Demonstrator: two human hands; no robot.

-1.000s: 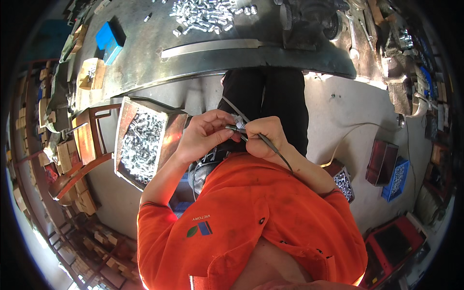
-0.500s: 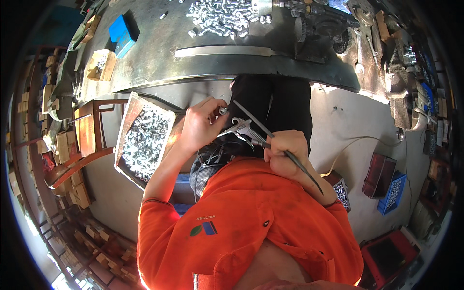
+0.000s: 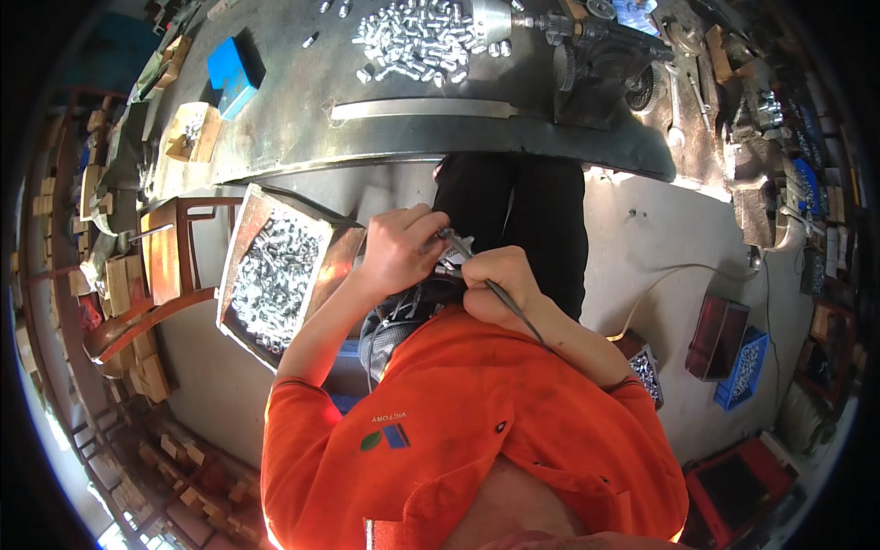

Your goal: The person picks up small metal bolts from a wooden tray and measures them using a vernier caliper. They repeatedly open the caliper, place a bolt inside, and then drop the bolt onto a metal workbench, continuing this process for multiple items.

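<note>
My left hand point(image 3: 406, 247) is closed, its fingertips pinching a small silver metal fitting point(image 3: 442, 236) that is mostly hidden now. Closed around a long, thin dark file point(image 3: 519, 317), my right hand point(image 3: 502, 279) is close beside the left, above my lap. The file's far end meets the fitting at the left fingertips; whether it goes inside cannot be made out. Below the file, between the hands, part of a silver tool point(image 3: 451, 260) shows. What supports that tool is hidden.
A wooden crate point(image 3: 337, 261) of silver fittings stands by my left forearm. Ahead, the metal bench point(image 3: 293, 110) carries a pile of fittings point(image 3: 417, 41), a flat metal strip point(image 3: 422, 108), a blue box point(image 3: 231, 76) and a geared machine point(image 3: 596, 64). A hose point(image 3: 655, 284) runs on the right.
My right hand has moved left and forward, bringing the file's tip to the fitting. My left hand has shifted slightly right and down. The silver tool is now mostly covered.
</note>
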